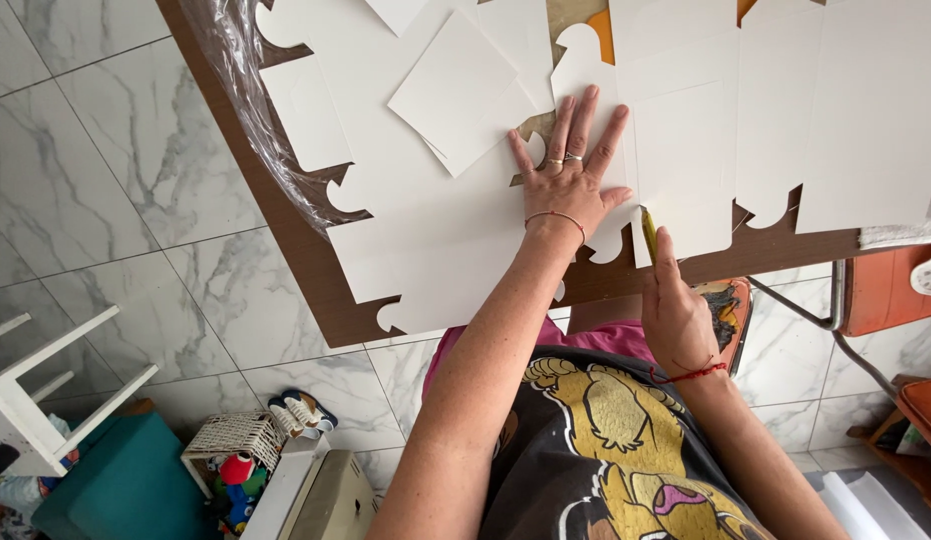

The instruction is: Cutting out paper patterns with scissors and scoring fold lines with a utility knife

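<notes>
Left hand (571,180) flat, fingers spread, pressing white die-cut card (676,150) on table (316,290). Right hand (674,310) at 5 o'clock, clenched around yellow cutter (649,235), long axis toward 12.

Flat die-cut cardboard sheets (436,200): plain white, no print, covering most of table. Table (286,220): dark brown wood-tone, bare strip along its near edge and left edge. Thin pencil-like tool (649,235) at near edge: yellow-green. Left hand (569,180): silver rings, thin red-orange cord bracelet. Right hand (676,310): red thread on wrist. Crumpled plastic film (236,60) at table's left edge: clear, glossy. T-shirt (606,440): black with yellow-tan cartoon print. Floor tiles (106,180): white marble, grey veins. Chair seat (881,290): orange.
</notes>
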